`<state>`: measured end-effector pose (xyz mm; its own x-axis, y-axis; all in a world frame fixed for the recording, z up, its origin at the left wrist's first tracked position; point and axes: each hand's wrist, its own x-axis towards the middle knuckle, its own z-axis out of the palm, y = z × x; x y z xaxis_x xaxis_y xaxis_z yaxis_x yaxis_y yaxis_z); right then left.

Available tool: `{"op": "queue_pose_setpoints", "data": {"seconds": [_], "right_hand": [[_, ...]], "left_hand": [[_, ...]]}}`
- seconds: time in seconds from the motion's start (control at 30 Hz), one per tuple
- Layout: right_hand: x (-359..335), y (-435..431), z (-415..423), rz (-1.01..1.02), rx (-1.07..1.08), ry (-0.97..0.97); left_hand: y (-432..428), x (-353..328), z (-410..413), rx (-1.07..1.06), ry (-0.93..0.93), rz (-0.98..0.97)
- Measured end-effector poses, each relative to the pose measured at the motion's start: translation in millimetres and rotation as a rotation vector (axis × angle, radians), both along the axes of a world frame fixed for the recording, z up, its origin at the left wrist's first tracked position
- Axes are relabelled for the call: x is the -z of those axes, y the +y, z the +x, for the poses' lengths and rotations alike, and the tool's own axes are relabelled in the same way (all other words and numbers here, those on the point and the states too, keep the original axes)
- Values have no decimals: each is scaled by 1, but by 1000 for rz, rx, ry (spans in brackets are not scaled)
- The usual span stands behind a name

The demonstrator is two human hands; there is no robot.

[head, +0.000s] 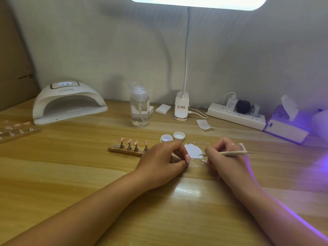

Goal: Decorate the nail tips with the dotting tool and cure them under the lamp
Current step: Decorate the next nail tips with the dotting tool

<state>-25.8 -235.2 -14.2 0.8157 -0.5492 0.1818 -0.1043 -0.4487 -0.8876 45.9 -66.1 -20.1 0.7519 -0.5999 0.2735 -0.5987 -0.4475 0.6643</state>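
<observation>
Hidden: base of nail tip [187, 158] buried in fingers; second rack [16, 132] cut off at left edge; contact of tool point with white patch [193, 151] too small to tell.
Dotting tool [236, 153] axis: near level, left-right, fine point facing left.
Right hand [225, 162]: curled round tool.
Left hand [159, 157]: pinching nail tip, low over worktop [71, 174], just left of patch.
Cure lamp [69, 102]: rear left.

The curing lamp display [65, 84] is blurred, the desk lamp head [197, 2] cut off above.

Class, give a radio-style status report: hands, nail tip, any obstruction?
Left hand pinches pink nail tip. Right hand holds dotting tool, point on white patch. Nothing between tool and tip.
</observation>
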Motion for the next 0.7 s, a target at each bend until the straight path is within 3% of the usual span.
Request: {"op": "queue_pose_setpoints", "data": {"seconds": [0.27, 0.33, 0.5, 0.7], "right_hand": [[-1, 0, -1, -121, 25, 49], [-1, 0, 0, -107, 43, -28], [-7, 5, -4, 237, -36, -243], [-7, 18, -7, 504, -192, -240]], "left_hand": [[0, 0, 0, 7, 4, -5], [0, 0, 1, 4, 4, -9], [0, 1, 2, 9, 23, -35], [1, 1, 2, 29, 3, -52]]}}
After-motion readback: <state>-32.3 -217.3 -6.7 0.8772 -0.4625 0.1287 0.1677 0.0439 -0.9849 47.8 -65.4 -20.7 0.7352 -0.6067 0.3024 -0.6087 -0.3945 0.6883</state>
